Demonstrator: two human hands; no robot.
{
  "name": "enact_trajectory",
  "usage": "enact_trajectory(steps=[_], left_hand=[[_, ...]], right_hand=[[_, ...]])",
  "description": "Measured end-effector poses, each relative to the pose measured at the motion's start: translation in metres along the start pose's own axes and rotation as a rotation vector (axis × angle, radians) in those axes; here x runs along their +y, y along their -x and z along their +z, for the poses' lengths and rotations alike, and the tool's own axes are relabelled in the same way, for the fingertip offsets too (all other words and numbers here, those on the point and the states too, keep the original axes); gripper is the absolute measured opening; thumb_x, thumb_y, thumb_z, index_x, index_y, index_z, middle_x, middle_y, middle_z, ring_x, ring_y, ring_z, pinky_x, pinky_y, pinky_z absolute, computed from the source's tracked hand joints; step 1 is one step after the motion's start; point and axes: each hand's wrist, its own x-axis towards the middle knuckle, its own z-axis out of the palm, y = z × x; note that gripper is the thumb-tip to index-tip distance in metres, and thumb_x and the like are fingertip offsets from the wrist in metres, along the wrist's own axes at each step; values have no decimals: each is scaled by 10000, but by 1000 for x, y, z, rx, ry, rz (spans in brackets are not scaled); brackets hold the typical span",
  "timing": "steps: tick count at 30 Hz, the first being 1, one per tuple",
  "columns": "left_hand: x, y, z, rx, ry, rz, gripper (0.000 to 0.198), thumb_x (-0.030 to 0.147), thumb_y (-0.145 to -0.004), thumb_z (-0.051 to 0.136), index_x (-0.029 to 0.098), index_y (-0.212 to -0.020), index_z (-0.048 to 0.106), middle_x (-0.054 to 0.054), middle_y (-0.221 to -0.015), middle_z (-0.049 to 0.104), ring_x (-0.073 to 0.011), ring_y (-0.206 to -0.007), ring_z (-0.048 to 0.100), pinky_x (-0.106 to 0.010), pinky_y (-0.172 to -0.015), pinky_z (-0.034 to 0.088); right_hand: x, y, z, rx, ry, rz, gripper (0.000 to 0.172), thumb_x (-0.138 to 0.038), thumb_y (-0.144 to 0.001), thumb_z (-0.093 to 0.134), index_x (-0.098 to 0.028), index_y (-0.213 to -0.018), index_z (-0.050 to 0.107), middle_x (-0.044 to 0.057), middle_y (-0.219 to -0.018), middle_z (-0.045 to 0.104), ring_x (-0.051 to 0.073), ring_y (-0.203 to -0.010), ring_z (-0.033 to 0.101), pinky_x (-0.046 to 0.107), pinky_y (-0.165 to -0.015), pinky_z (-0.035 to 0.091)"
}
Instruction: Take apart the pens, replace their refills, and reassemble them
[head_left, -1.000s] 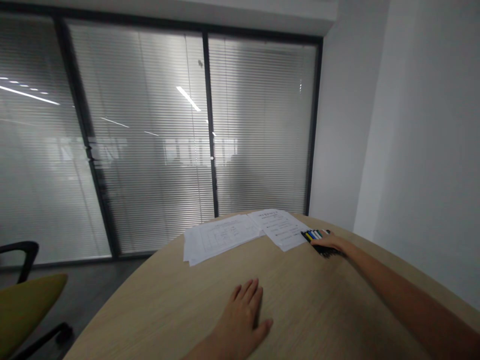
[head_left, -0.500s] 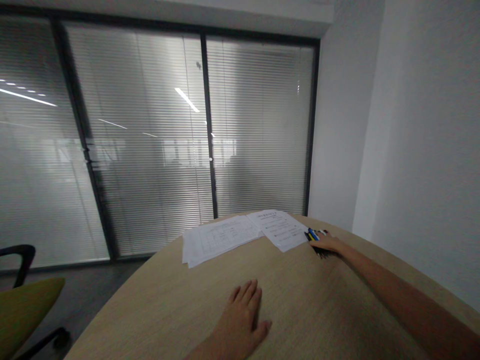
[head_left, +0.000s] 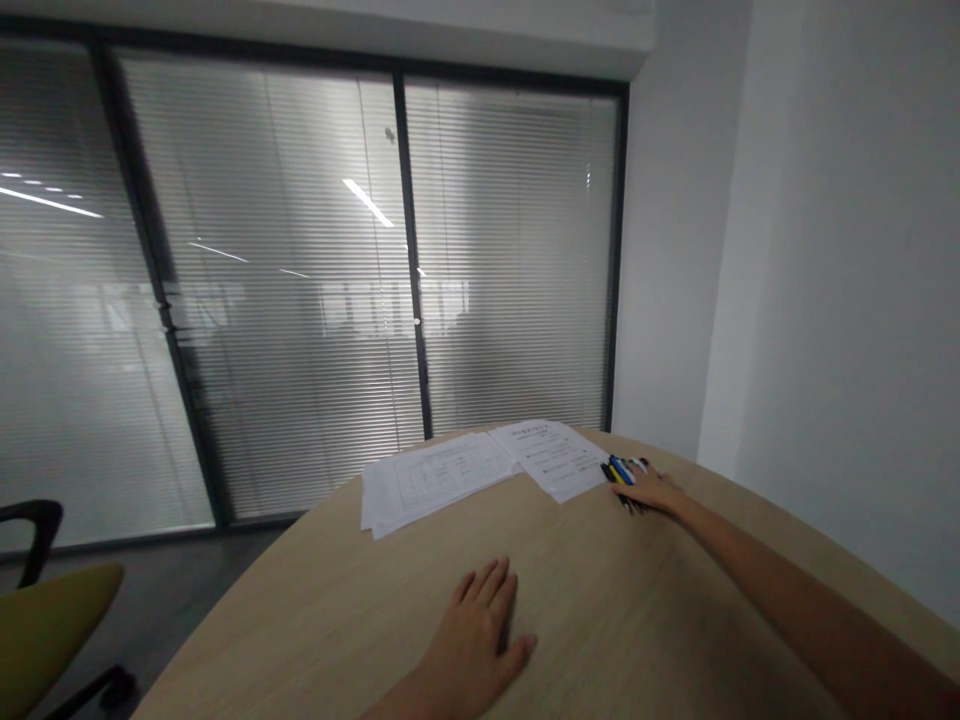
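Note:
My left hand [head_left: 476, 635] lies flat on the light wooden table [head_left: 315, 620], fingers stretched out and holding nothing. My right arm reaches far across to the right. There my right hand [head_left: 651, 489] is closed over a bunch of coloured pens [head_left: 621, 470] with black, yellow, blue and white ends. The pens lie at the right edge of a printed sheet [head_left: 555, 455]. A second stack of printed sheets [head_left: 431, 478] lies to its left, near the table's far edge.
A glass partition with closed blinds and dark frames [head_left: 409, 260] stands behind the table. A white wall [head_left: 840, 280] runs along the right. A yellow-green office chair [head_left: 45, 625] with a black armrest sits at the lower left.
My right hand has gathered the pens closer together and drawn them slightly left. The left hand has stayed flat on the table. The view has shifted a little.

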Motion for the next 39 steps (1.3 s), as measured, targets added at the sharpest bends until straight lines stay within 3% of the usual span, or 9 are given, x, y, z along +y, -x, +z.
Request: enact_trajectory(steps=[6,13,17,22,26,39], left_hand=[[-2,0,3,18,-8,1,632,494,-807,339,92,-1294,313,-130,-1372,210,-244,-1255,205,-429,-1024,169],[-2,-6,1,10,-58,-15,669,526,-821,263,74,-1314,252,-123,-1381,171,-218,-1266,164,-392,-1036,147],[-1,-18,0,-25,-89,-16,698,529,-823,233,37,-1318,217,-139,-1380,160,-224,-1267,154,-396,-1032,150],[-3,-31,4,12,-113,-15,708,545,-822,214,38,-1316,228,-143,-1376,181,-225,-1263,176,-386,-1028,161],[-7,-34,6,18,-127,-4,721,566,-821,181,44,-1317,229,-141,-1378,176,-222,-1263,177,-382,-1027,164],[-5,-29,3,30,-140,1,688,548,-831,185,57,-1307,261,-138,-1373,199,-213,-1260,190,-379,-1022,179]], right_hand=[[-7,16,-9,20,-31,63,867,-744,-618,286,-229,-1315,272,150,-1382,220,415,-1171,287,566,-870,226],[-30,42,-20,132,-35,-36,697,-599,-718,355,-183,-1276,348,180,-1336,307,378,-1205,246,565,-897,176],[-57,65,-21,195,-46,-248,570,-411,-806,324,-96,-1281,331,170,-1370,251,284,-1265,149,453,-996,65],[-83,110,-8,67,-83,-562,508,-359,-818,323,-115,-1259,390,93,-1350,333,172,-1239,263,289,-1003,182],[-87,134,-2,5,-105,-652,515,-360,-822,307,-112,-1266,383,97,-1354,323,181,-1248,247,313,-1009,175],[-85,127,-3,51,-124,-639,527,-376,-819,332,-104,-1269,373,95,-1344,341,175,-1235,278,287,-1010,197]])
